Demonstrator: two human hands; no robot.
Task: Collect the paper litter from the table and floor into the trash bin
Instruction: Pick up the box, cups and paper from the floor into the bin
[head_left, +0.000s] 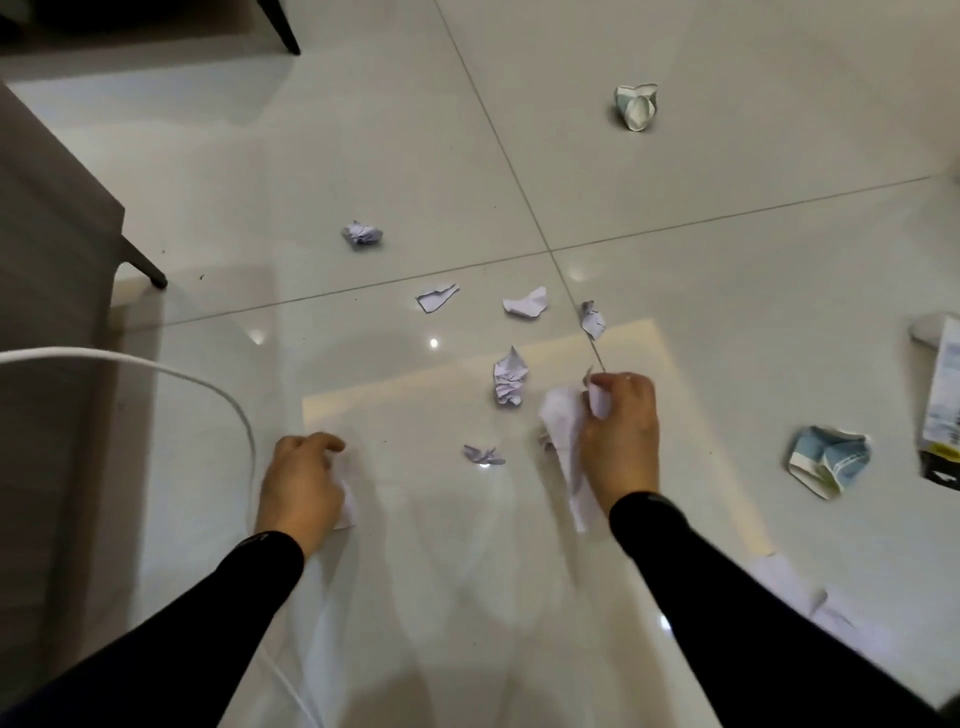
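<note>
Glossy floor tiles carry scattered paper scraps. Your right hand clutches gathered paper, your left hand closes on another piece, probably saving trips; no bin shows.

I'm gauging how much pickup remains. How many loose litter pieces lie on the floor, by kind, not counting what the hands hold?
White paper scraps and wads: 6
Crushed paper cups: 2
Flattened carton: 1
Total: 9
</note>
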